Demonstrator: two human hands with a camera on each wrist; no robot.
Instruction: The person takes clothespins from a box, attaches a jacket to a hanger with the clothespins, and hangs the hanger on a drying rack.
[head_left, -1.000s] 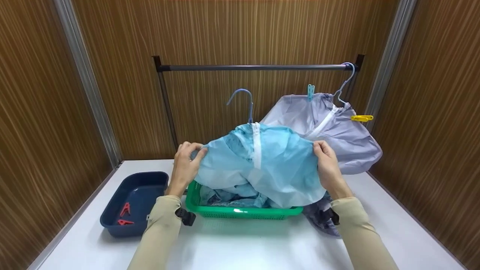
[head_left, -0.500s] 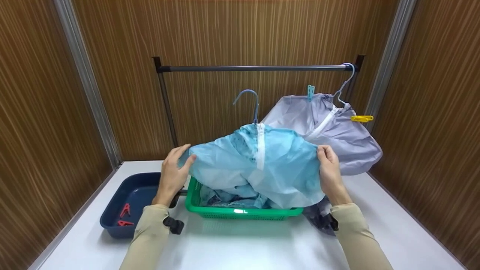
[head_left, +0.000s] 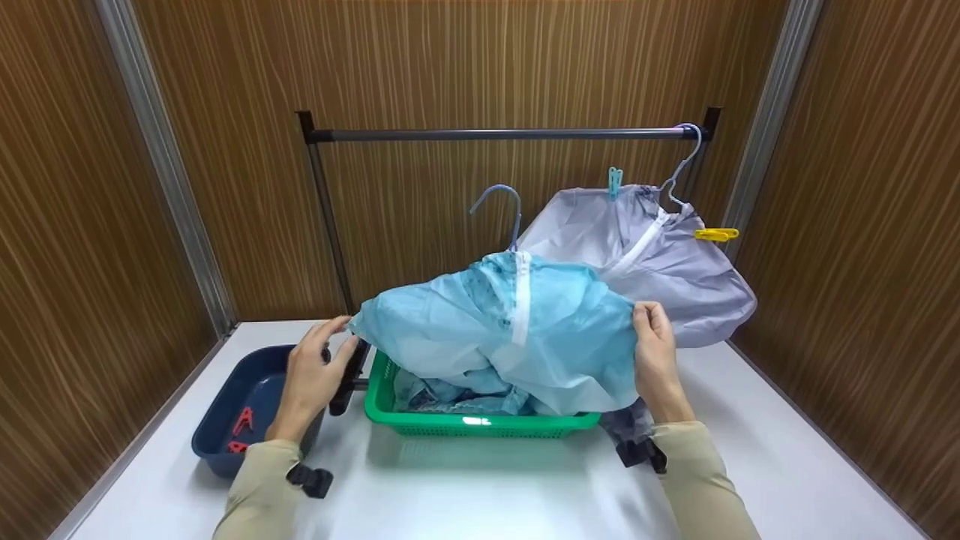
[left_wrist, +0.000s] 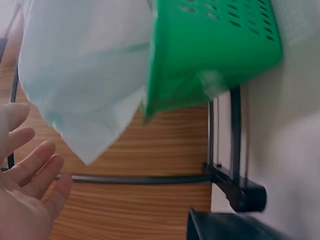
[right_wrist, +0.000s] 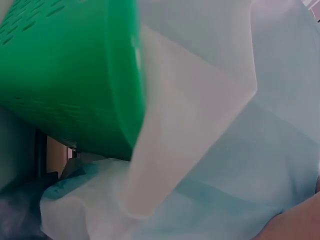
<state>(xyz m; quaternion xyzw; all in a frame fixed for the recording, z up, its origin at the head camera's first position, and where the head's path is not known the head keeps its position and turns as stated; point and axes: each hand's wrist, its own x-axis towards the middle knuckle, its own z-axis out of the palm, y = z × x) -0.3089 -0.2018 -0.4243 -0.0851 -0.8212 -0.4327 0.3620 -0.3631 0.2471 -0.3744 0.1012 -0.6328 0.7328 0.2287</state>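
Note:
A thin light blue jacket point(head_left: 442, 319) with a white zip hangs slanted over the green basket point(head_left: 480, 426). The blue hanger point(head_left: 517, 217) pokes its hook out of the neck. At the right shoulder, my right hand point(head_left: 660, 367) pinches the fabric between thumb and fingers; the right wrist view shows mostly draped cloth point(right_wrist: 215, 150) and a bit of that hand. My left hand point(head_left: 311, 379) is at the jacket's left tip, fingers spread and loosely bent. Seen from the left wrist, the fingers point(left_wrist: 37, 172) stand apart from the cloth point(left_wrist: 90, 75).
Behind, a black rack point(head_left: 480, 135) carries a lilac jacket point(head_left: 675, 292) on a hanger, with a blue clothespin point(head_left: 615, 182) and a yellow clothespin point(head_left: 716, 234). A navy bin point(head_left: 259, 382) with red clothespins point(head_left: 242, 421) stands left. More cloth point(head_left: 457, 394) lies in the basket.
My left hand has let go of the jacket's left shoulder and moved left and down. That side of the jacket now stretches further left. My right hand still pinches its side, slightly lower.

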